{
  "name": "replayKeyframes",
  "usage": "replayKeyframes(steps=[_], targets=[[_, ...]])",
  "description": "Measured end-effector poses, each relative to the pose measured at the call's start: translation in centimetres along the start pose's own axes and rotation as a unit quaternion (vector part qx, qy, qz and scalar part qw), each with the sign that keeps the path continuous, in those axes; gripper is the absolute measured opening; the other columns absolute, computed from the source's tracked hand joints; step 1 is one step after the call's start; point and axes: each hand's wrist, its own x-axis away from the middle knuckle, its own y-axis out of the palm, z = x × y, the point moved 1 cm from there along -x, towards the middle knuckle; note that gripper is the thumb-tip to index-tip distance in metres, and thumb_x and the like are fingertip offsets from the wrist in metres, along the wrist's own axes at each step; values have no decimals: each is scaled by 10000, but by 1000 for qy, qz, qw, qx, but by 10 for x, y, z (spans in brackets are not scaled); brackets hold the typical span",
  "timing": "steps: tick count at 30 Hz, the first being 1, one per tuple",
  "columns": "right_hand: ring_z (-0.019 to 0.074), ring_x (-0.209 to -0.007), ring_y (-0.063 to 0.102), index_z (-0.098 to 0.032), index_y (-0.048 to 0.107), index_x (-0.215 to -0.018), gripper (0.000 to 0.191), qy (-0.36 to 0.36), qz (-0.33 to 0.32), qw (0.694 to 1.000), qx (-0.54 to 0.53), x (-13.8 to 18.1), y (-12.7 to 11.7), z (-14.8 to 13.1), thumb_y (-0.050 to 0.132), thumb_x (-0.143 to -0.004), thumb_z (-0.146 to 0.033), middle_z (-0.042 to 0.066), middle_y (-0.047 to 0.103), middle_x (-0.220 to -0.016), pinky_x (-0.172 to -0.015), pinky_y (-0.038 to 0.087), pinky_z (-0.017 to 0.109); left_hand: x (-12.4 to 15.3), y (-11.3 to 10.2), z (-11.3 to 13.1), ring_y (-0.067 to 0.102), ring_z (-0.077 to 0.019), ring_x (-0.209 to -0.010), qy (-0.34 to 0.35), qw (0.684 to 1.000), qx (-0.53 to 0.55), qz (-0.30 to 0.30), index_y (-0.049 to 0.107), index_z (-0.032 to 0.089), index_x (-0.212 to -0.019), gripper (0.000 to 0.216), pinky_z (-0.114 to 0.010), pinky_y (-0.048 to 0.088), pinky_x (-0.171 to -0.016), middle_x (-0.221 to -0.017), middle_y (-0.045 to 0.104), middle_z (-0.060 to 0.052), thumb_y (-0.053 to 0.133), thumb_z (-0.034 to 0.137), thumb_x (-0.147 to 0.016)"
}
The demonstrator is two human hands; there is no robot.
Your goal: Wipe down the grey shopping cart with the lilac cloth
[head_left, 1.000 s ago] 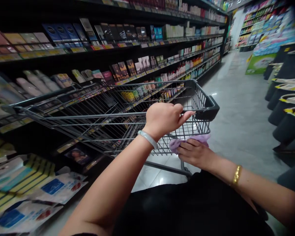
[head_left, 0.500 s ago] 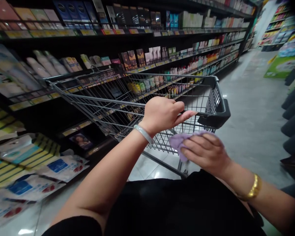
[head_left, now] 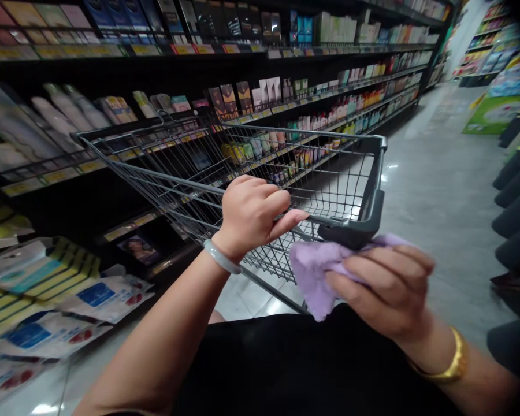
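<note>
A grey wire shopping cart [head_left: 190,173] stands in a store aisle in front of me, its basket bare. My left hand [head_left: 251,214] is closed round the cart's top rail, with a pale bangle on the wrist. My right hand [head_left: 385,286] grips a crumpled lilac cloth [head_left: 314,271] and presses it against the dark plastic corner guard [head_left: 355,231] of the cart. A gold bracelet sits on the right wrist.
Dark shelves [head_left: 251,63] packed with boxes, tubes and bottles run along the left. Flat packets [head_left: 69,294] fill the low shelf at bottom left. Glossy grey floor [head_left: 433,190] stretches ahead. Black bins [head_left: 513,196] line the right edge.
My right hand has risen from under the cart with the cloth and now presses it on the corner guard. The cart has swung, and my left hand has slid along the rail.
</note>
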Motion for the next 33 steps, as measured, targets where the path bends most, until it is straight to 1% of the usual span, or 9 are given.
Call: replayKeyframes(steps=[4,7,11,14,17,22,24,29,33], targets=[[171,-981,608,-328,739,-899,167,-43,-15,994,-98,2,5,-4,713,-829,-178,-44,719,-1014,-906,512,400,19,-8,-9,434,-169,-598,-22,999,-2,34,435,227,-613,562,-404,368,-775,-573,495,-3,296,622,-986],[214,-989,598,-320,717,-926,184,64,28,990,-122,-11,3,-1,749,-800,-189,12,683,-992,-931,520,446,30,-17,-4,477,-180,-645,-56,995,13,79,473,226,-635,497,-433,381,-840,-624,561,-15,349,559,-983],[221,-959,563,-296,674,-907,141,169,70,964,-191,-28,7,-15,681,-839,-173,39,626,-952,-855,536,441,36,-34,31,606,-203,-818,-147,981,73,103,583,229,-771,305,-468,375,-984,-817,686,-34,423,373,-987],[202,-947,554,-283,670,-928,163,138,61,963,-225,-30,15,-30,625,-863,-140,20,629,-936,-894,521,436,35,-45,64,632,-242,-918,-171,968,152,101,617,218,-983,491,-506,385,-1049,-932,689,-76,330,617,-985],[190,-962,577,-280,654,-939,206,133,51,961,-235,-30,20,-27,615,-846,-100,8,634,-971,-937,521,421,37,-52,78,574,-224,-775,-169,968,160,95,589,224,-879,458,-495,423,-953,-762,615,-40,398,632,-960],[205,-970,614,-270,611,-924,305,379,123,897,-193,-41,20,-20,527,-776,-16,57,582,-1021,-831,561,386,47,-57,64,473,-183,-684,-150,977,106,106,473,220,-701,277,-405,407,-753,-623,468,13,688,326,-841],[228,-991,614,-278,610,-953,307,382,130,890,-211,-47,20,-36,548,-776,-36,70,586,-1027,-843,570,416,53,-60,58,466,-176,-678,-146,976,108,124,465,216,-686,259,-401,398,-738,-618,450,15,674,259,-833],[215,-1009,589,-281,644,-1013,272,224,107,941,-229,-55,28,-46,659,-801,-111,41,595,-1024,-884,568,418,75,-65,42,449,-151,-627,-124,969,133,169,477,202,-661,222,-393,408,-702,-603,454,15,638,196,-813],[186,-1057,579,-255,627,-988,294,370,167,893,-191,-59,39,-17,636,-794,-34,32,564,-1062,-942,526,399,88,-64,32,448,-142,-611,-129,958,147,209,500,195,-659,203,-388,410,-690,-600,463,15,638,207,-808]])
